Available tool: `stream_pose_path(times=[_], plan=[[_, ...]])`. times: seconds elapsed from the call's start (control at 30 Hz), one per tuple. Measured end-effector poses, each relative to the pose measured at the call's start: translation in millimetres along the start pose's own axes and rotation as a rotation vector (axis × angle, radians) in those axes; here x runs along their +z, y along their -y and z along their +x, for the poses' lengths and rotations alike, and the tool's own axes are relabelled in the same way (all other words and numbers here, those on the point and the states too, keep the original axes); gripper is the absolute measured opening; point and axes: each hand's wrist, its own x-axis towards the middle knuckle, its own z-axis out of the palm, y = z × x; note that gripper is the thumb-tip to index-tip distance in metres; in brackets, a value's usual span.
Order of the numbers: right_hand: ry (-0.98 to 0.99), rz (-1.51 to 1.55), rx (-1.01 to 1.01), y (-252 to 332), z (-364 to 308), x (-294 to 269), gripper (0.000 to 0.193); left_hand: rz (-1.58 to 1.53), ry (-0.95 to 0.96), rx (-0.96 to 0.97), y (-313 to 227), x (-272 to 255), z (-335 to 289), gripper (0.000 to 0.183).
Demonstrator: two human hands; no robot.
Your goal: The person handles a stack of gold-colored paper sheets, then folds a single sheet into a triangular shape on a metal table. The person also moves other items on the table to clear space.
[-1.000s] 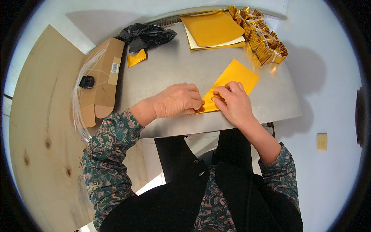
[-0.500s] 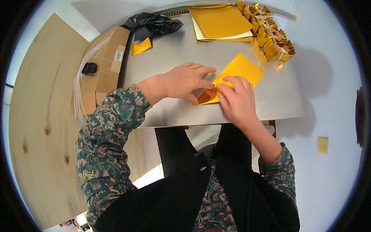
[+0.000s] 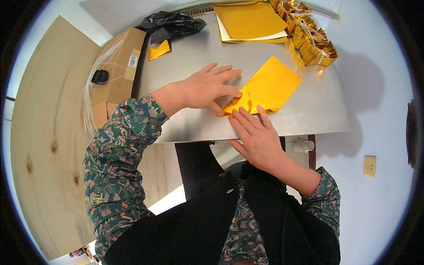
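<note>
A shiny gold foil paper sheet [image 3: 272, 84] lies slanted on the metal table, its lower left end folded over. My left hand [image 3: 204, 90] is spread beside that end, with the thumb and forefinger at the paper's left edge. Along the near edge rests my right hand [image 3: 257, 134], its fingers stretched out flat on the fold and its thumb held apart. Neither hand grips the sheet. A small folded gold piece [image 3: 158, 50] sits at the far left of the table.
A stack of gold paper sheets [image 3: 249, 20] lies at the back, beside bundled gold folded pieces [image 3: 311, 39]. A crumpled black plastic bag [image 3: 174, 24] is at the back left. Left of the table stands a cardboard box [image 3: 126, 73] with white strings [image 3: 91, 97].
My right hand has moved down off the middle of the paper to its near edge and flattened out. The left hand's fingers have spread wider.
</note>
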Motion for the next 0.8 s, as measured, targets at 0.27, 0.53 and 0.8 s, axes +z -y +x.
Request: stream_pose_path(times=[0.27, 0.53, 0.8], plan=[[-0.042, -0.056, 0.096, -21, -28, -22, 0.056, 0.007, 0.024, -0.015, 0, 0, 0, 0.071], [-0.055, -0.077, 0.121, -34, -41, -41, 0.044, -0.005, 0.097, -0.025, -1, -5, 3, 0.071], [-0.081, -0.116, 0.072, -34, -31, -47, 0.044, 0.119, -0.085, 0.090, -12, -8, -3, 0.080]])
